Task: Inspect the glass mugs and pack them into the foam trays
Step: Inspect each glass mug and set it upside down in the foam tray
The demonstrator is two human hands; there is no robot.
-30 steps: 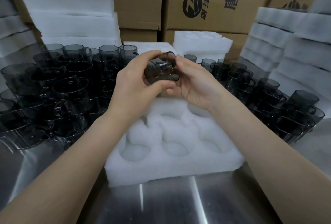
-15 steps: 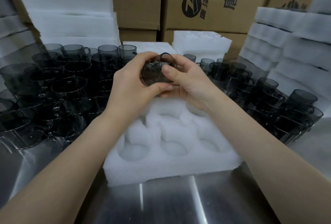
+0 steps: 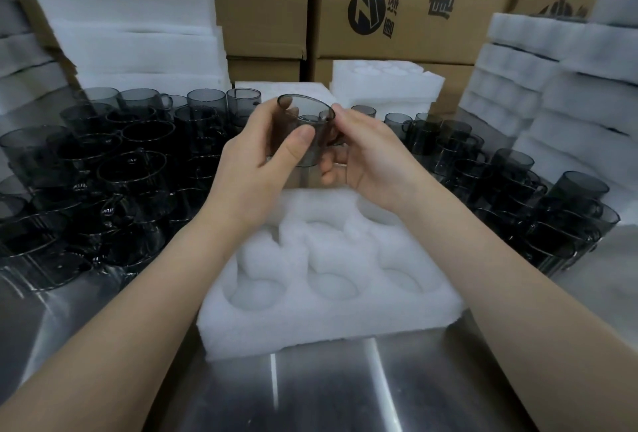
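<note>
A smoky grey glass mug (image 3: pixel 307 127) is held upright above the far end of the white foam tray (image 3: pixel 331 324), rim up. My left hand (image 3: pixel 255 165) grips its near side, thumb across the wall. My right hand (image 3: pixel 366 158) holds its right side, fingers curled by the handle. The tray's round pockets (image 3: pixel 257 297) show no mugs in them. Many more grey mugs stand in a group on the left (image 3: pixel 114 169) and another on the right (image 3: pixel 518 190).
The tray lies on a steel table (image 3: pixel 328 393). Stacks of white foam trays rise at the left (image 3: pixel 121 17), back centre (image 3: pixel 383 83) and right (image 3: pixel 559 86). Printed cardboard boxes (image 3: pixel 407 3) wall off the back.
The mug has been turned in my hands from tilted on its side to upright, rim up. My left thumb now lies across its near wall.
</note>
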